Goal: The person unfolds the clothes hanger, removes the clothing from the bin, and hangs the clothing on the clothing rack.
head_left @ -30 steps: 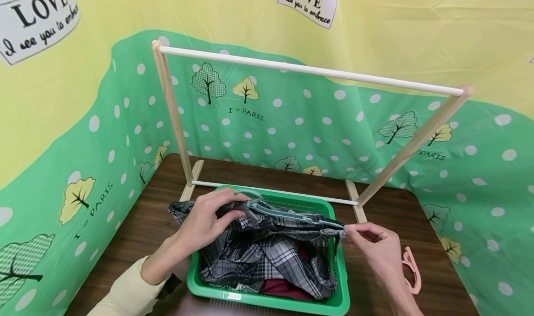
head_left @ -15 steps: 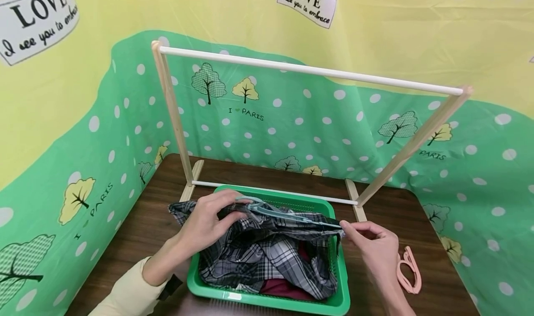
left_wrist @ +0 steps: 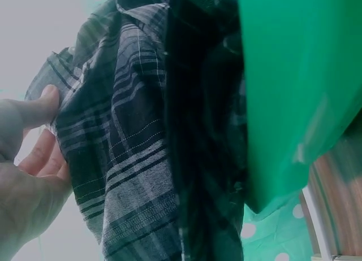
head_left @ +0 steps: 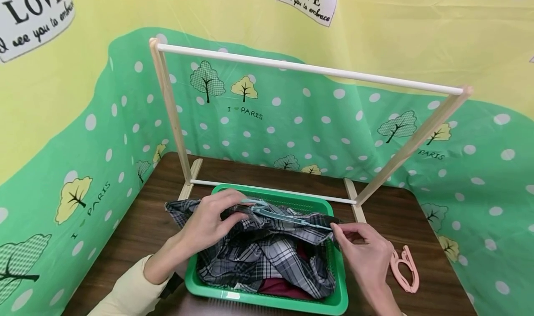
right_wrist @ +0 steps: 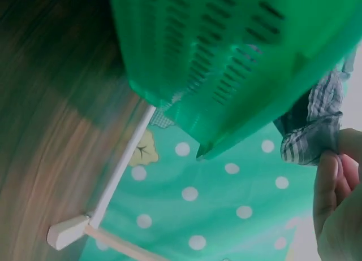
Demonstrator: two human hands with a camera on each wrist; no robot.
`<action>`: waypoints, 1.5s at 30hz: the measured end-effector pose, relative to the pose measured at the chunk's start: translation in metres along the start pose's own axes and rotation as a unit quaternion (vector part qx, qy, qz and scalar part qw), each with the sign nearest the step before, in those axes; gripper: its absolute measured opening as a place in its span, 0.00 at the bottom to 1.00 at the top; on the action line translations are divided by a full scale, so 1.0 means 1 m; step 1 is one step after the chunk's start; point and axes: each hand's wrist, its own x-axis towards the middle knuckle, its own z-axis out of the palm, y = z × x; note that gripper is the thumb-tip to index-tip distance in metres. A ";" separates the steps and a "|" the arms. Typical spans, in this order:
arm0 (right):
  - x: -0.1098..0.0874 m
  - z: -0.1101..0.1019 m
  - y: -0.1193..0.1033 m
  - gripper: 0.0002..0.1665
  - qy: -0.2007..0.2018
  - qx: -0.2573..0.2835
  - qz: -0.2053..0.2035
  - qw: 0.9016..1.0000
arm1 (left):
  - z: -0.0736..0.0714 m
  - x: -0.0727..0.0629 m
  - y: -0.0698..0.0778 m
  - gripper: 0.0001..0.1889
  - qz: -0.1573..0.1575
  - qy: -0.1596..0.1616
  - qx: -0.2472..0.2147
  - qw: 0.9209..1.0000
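The left hand (head_left: pixel 210 221) grips the upper edge of the plaid cloth (head_left: pixel 246 255) at the left, thumb on 1 side and fingers on the other, as the left wrist view confirms. The right hand (head_left: pixel 367 251) pinches a folded corner of the same cloth at the right between thumb and fingertips. The 2 hands are apart, with the light blue hanger (head_left: pixel 288 217) spanning between them along the cloth's upper edge. The cloth's edge is raised above the green basket (head_left: pixel 292 305); folds of plaid lie inside, and a corner projects past the basket to the left. A maroon cloth (head_left: pixel 283 287) lies at the near side of the basket, partly covered by plaid. The basket stands on the dark wood-grain table (head_left: pixel 125 255), on the near side of the rack (head_left: pixel 308 68), whose 2 wooden uprights carry a white top bar. The lower rod (head_left: pixel 271 192) runs just beyond the basket's far rim. A pink piece (head_left: pixel 410 262) with an oval opening lies on the table, to the right of the right hand.
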 end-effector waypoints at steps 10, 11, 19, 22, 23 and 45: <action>0.000 0.009 0.000 0.05 0.018 0.013 -0.091 0.996 | 0.002 -0.002 -0.003 0.16 -0.003 0.010 0.006 1.000; 0.000 0.009 -0.002 0.06 0.011 0.018 -0.085 0.996 | 0.001 -0.001 -0.003 0.16 -0.003 0.011 0.006 1.000; 0.001 0.013 -0.020 0.19 -0.048 0.064 -0.056 0.995 | -0.001 0.000 -0.001 0.18 -0.005 0.032 0.024 0.999; 0.000 0.013 -0.024 0.22 -0.056 0.099 -0.051 0.992 | -0.001 -0.001 -0.001 0.17 -0.008 0.031 0.024 0.999; -0.001 0.013 -0.025 0.22 -0.061 0.110 -0.050 0.991 | 0.000 -0.002 -0.001 0.17 -0.009 0.030 0.023 0.999; -0.004 0.006 -0.047 0.27 -0.187 0.171 -0.111 0.961 | -0.001 -0.007 0.001 0.17 -0.005 -0.004 0.027 1.000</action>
